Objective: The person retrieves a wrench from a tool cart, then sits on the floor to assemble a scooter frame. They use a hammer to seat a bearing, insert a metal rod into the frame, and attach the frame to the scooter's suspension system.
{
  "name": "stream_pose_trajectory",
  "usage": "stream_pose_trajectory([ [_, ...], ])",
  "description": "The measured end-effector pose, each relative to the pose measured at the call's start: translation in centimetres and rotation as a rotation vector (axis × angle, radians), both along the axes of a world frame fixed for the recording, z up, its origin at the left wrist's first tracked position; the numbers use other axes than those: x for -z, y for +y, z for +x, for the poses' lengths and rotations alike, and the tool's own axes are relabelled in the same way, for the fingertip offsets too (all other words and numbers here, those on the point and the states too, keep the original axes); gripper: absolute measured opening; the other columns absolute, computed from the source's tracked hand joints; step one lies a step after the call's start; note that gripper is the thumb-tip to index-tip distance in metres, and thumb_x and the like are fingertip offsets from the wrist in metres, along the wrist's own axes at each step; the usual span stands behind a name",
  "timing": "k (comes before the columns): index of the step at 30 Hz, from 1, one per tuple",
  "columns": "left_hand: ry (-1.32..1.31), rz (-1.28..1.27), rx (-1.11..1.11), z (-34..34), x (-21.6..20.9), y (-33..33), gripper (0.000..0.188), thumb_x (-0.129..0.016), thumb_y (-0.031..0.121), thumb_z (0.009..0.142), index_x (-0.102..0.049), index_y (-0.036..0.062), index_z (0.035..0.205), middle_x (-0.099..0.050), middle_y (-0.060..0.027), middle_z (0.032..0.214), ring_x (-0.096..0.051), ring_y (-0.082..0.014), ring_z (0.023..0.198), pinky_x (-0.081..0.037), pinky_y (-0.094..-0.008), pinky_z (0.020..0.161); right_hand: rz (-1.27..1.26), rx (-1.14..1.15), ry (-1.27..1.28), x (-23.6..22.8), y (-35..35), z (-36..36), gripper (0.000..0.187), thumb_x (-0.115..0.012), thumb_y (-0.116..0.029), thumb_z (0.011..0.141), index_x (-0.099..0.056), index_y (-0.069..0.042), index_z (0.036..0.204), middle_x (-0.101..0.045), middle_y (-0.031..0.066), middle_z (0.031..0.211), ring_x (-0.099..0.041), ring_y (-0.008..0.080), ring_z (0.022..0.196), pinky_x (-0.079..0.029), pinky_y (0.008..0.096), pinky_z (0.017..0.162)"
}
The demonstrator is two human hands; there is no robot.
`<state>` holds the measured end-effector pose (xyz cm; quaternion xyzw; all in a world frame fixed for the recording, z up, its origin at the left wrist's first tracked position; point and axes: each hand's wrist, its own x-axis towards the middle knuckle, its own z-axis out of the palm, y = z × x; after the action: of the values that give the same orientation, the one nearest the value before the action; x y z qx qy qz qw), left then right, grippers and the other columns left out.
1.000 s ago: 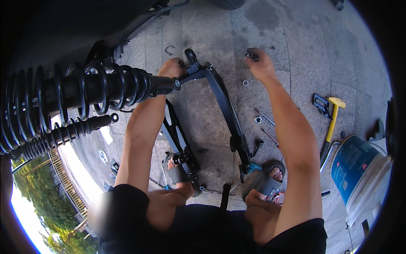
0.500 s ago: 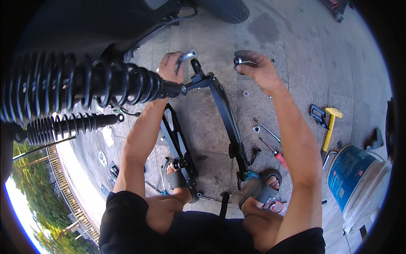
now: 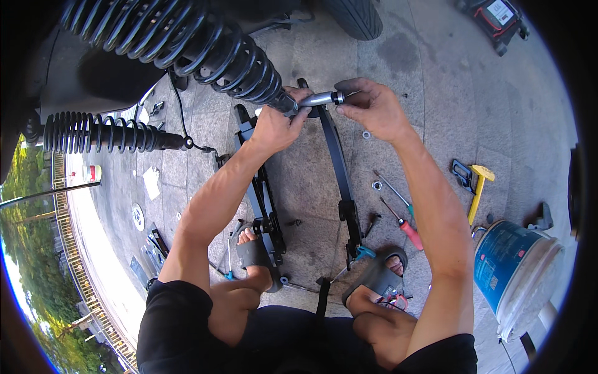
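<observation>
My left hand is closed around a silver metal tube, whose right end sticks out past the fingers. At that end my right hand pinches a small dark ring with a bright edge, against or around the tube's tip; I cannot tell which. Just below both hands, a curved black metal frame stretches toward my feet, with its other arm farther left. The lower end of a large black coil-spring shock absorber overlaps my left hand's fingers in view.
A second shock absorber hangs at left. On the floor lie a red-handled screwdriver, a loose nut, a ring and a yellow hammer. A blue bucket stands at right, and a tyre is at the top.
My hands have come together: the left moved right and down with the tube, and the right brought the dark ring to its end. The view has shifted, so the shock absorbers appear higher.
</observation>
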<state>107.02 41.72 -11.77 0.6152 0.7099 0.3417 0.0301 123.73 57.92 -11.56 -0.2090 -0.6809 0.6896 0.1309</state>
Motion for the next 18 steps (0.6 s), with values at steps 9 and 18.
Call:
stream_pose_trajectory([
  [9, -0.023, 0.009, -0.005, 1.2, -0.3, -1.2, 0.029, -0.065, 0.01, 0.081, -0.063, 0.0061, 0.11, -0.064, -0.0171, 0.085, -0.062, -0.0346, 0.083, -0.048, -0.0434, 0.076, -0.024, 0.001, 0.057, 0.1, -1.2, 0.3, 0.037, -0.071, 0.002, 0.079, -0.061, 0.001, 0.115, -0.069, 0.0091, 0.091, -0.064, 0.0127, 0.082, -0.051, 0.0253, 0.071],
  [18, 0.026, -0.108, 0.049, 2.7, 0.7, -3.2, 0.026, -0.065, 0.012, 0.08, -0.065, 0.0054, 0.105, -0.06, -0.0142, 0.081, -0.061, -0.0293, 0.074, -0.05, -0.0425, 0.072, 0.278, 0.116, -0.186, 6.9, 2.0, 0.6, 0.035, -0.071, -0.003, 0.08, -0.061, 0.004, 0.113, -0.069, 0.0118, 0.095, -0.065, 0.0185, 0.089, -0.052, 0.0308, 0.078],
])
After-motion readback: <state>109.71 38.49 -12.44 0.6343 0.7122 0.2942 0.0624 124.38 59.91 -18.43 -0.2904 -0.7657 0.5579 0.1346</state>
